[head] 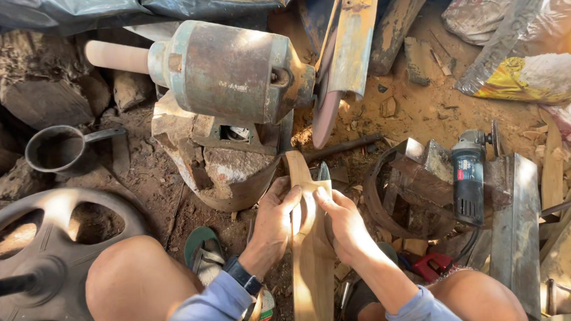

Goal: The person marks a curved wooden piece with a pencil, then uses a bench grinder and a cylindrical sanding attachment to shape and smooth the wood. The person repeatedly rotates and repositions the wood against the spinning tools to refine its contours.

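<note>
A long shaped piece of light wood [312, 263] stands on end between my knees, its narrow curved top reaching toward a grinder. My left hand [276, 214] grips its left edge near the top, thumb across the face. My right hand [343, 221] grips the right edge at the same height. A dark metal blade tip [323, 172] pokes up just above my right fingers; what holds it is hidden. Directly ahead sits a rusty bench grinder motor [229, 71] on a stone block, its disc [326, 116] on the right end.
An angle grinder [469, 177] rests on metal scrap at right. A large dark wheel [49, 257] lies at lower left, a metal pot [57, 149] behind it. Sacks [535, 69] and wood offcuts [553, 166] fill the right side. A green sandal [202, 249] covers my left foot.
</note>
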